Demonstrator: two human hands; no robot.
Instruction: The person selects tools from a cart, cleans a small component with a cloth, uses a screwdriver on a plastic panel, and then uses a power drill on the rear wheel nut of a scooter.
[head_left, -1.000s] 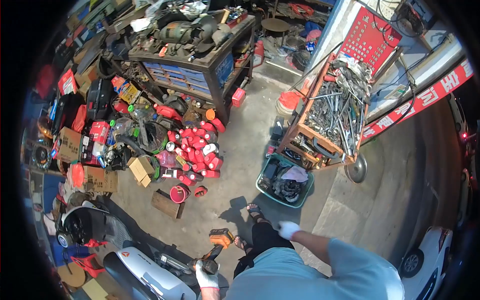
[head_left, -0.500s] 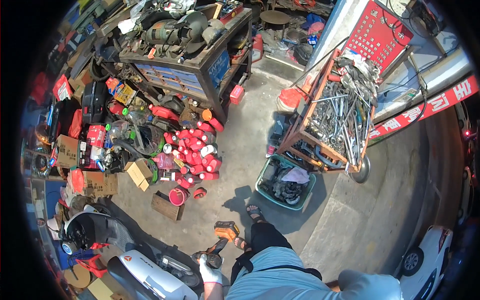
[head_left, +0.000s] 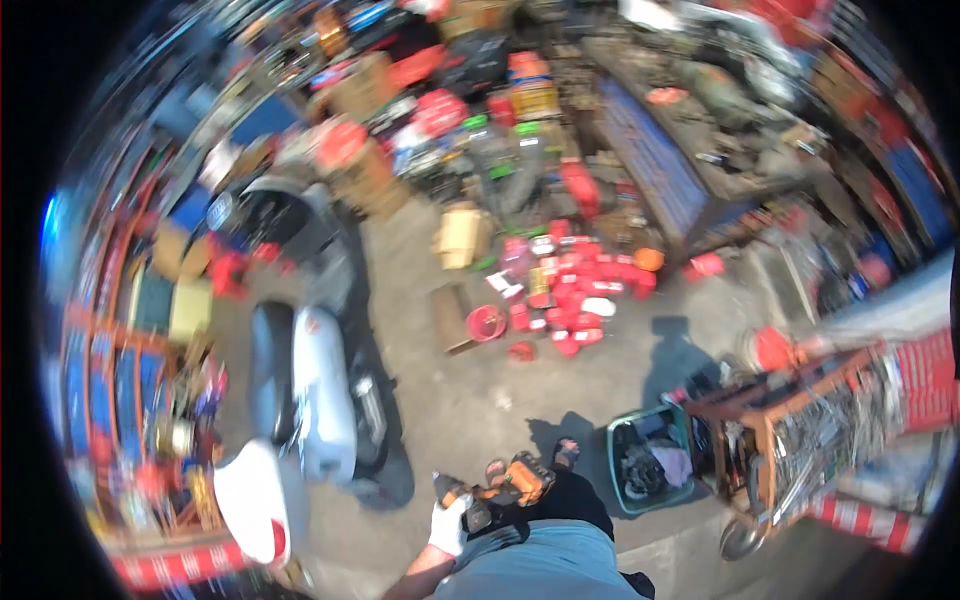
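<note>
White fabric glove [head_left: 446, 536] covers the left hand [head_left: 450, 522], its fingers curled around the dark body of an orange-and-black power tool [head_left: 524, 482], which is above the floor [head_left: 470, 400] just in front of the pale blue shirt [head_left: 545, 565]. The right hand is out of view, so its grip cannot be told. On the floor to the left stands a silver scooter [head_left: 325, 400]. Red bottles [head_left: 580, 285] crowd the floor off the bench's [head_left: 655, 165] near corner, beside a red bucket [head_left: 487, 322]. Near the left edge of the cart [head_left: 767, 465] sits a green tub [head_left: 640, 508] holding a lilac cloth [head_left: 676, 466].
</note>
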